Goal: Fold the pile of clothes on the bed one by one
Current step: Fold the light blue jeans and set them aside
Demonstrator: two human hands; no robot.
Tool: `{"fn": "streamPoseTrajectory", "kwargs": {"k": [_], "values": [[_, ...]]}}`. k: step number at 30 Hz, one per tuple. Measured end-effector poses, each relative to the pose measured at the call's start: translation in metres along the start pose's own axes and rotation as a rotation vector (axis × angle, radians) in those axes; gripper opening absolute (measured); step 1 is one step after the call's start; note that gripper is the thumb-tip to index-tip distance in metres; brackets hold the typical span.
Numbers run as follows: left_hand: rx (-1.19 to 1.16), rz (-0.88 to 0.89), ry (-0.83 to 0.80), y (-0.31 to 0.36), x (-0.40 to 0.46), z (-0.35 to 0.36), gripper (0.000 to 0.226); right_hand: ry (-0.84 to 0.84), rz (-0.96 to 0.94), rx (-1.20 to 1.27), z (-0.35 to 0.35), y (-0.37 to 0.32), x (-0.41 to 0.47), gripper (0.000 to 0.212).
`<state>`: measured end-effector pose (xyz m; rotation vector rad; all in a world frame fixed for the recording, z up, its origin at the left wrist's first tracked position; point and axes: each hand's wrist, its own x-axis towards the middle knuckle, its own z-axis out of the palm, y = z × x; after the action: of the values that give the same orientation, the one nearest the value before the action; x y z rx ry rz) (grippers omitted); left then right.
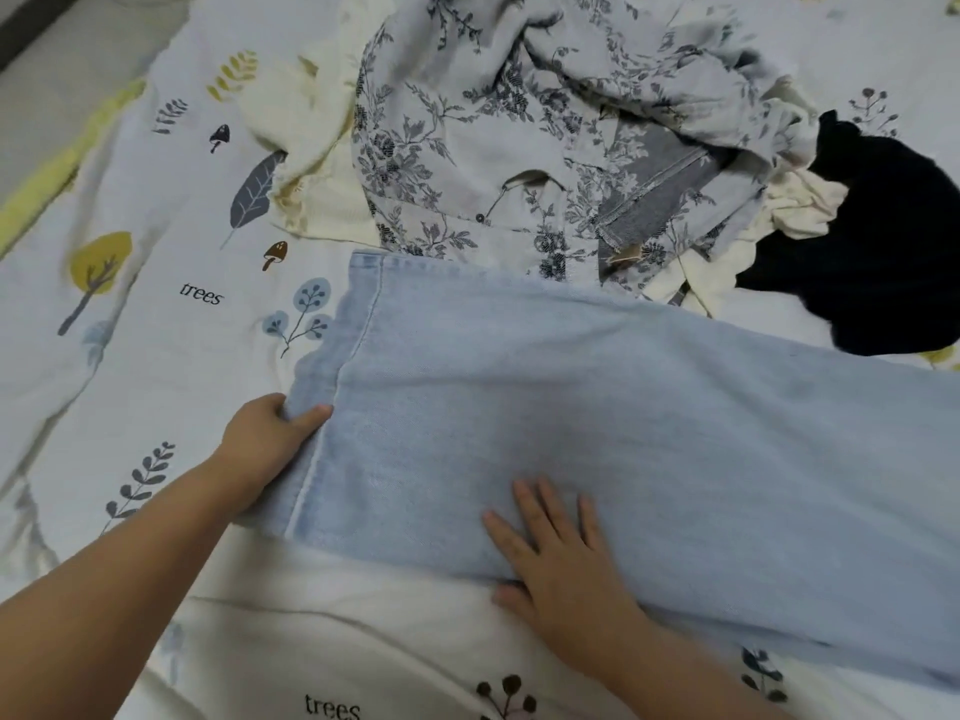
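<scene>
Fingers (306,415) of the left hand (265,439) pinch the hem corner of the pale jeans (597,407); the right hand (561,558) lies flat on them, fingers spread. The jeans lie stretched across the bed (156,324). Denim looks thick and fairly stiff, best taken at the hems. Beyond them the pile holds one floral garment (467,137), one dark one (883,241) and cream pieces (306,127) I cannot count.

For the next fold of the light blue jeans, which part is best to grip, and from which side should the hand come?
Probably the hem end of the light blue jeans, from the left. The legs lie flat across the bed sheet with the stitched hem as a free, firm edge there. The left hand already holds this hem with thumb on top, while the right hand presses flat on the denim.
</scene>
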<state>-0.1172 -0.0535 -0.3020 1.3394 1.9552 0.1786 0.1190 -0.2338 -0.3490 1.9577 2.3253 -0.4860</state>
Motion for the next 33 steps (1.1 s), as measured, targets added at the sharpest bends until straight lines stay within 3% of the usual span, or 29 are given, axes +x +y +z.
{"fn": "streamPoseTrajectory", "kwargs": {"k": [2, 5, 8, 11, 13, 18, 21, 24, 27, 29, 31, 33], "values": [[-0.083, 0.078, 0.009, 0.007, -0.011, -0.011, 0.020, 0.040, 0.076, 0.102, -0.012, 0.005, 0.001, 0.049], [-0.176, 0.202, -0.009, 0.036, -0.030, -0.028, 0.009, 0.038, 0.237, 0.304, -0.039, 0.022, -0.001, 0.065], [-0.218, 0.311, -0.126, 0.077, -0.057, -0.041, 0.018, 0.115, 0.360, 0.455, -0.057, 0.044, -0.011, 0.073], [-0.257, 0.445, -0.312, 0.121, -0.090, -0.042, 0.031, 0.232, 0.448, 0.576, -0.070, 0.067, -0.024, 0.043], [-0.243, 0.538, -0.387, 0.146, -0.114, -0.032, 0.025, 0.273, 0.511, 0.698, -0.082, 0.079, -0.032, 0.038], [-0.251, 0.724, -0.432, 0.199, -0.171, 0.031, 0.032, 0.315, 0.719, 1.387, -0.122, 0.110, -0.048, 0.018], [-0.228, 0.757, -0.482, 0.219, -0.196, 0.095, 0.038, 0.312, 0.728, 1.808, -0.138, 0.133, -0.058, 0.039], [-0.264, 0.737, -0.629, 0.219, -0.211, 0.157, 0.040, 0.331, 0.710, 2.071, -0.145, 0.160, -0.069, 0.059], [0.013, 0.672, -0.763, 0.208, -0.215, 0.205, 0.045, 0.280, 0.814, 2.013, -0.133, 0.177, -0.075, 0.060], [0.282, 0.684, -0.777, 0.196, -0.215, 0.221, 0.047, 0.260, 0.920, 1.880, -0.115, 0.183, -0.076, 0.044], [0.437, 0.785, -0.652, 0.183, -0.208, 0.225, 0.056, 0.276, 0.939, 1.652, -0.099, 0.186, -0.074, 0.030], [0.476, 0.834, -0.417, 0.169, -0.196, 0.223, 0.071, 0.296, 0.863, 1.382, -0.093, 0.190, -0.072, 0.025]]}}
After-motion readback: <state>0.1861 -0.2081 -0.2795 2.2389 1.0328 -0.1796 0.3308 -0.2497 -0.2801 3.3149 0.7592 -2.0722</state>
